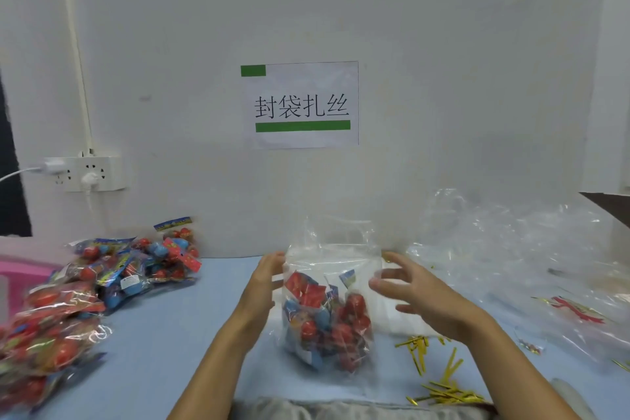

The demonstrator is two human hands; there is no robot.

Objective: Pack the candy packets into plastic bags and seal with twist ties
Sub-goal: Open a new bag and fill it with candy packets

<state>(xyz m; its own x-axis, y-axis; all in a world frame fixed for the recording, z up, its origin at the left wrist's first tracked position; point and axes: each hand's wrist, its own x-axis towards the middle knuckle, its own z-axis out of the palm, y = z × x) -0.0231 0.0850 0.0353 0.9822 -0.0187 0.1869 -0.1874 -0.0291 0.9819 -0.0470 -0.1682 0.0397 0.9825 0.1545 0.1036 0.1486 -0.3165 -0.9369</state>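
Clear plastic bag point(332, 286) with red and blue candy packets point(327, 320) inside stands at the middle of the light blue table point(163, 344) | left hand point(269, 278) holds the bag's side at 9 o'clock | right hand point(409, 286) at 3 o'clock, fingers spread, touching the bag | shiny gold twist ties point(439, 375) at 4 o'clock | big pile of loose candy packets point(102, 283) at 9 o'clock | heap of empty clear bags point(511, 249) at 2 o'clock.

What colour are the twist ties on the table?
Gold, shiny; the twist ties show in the head view.
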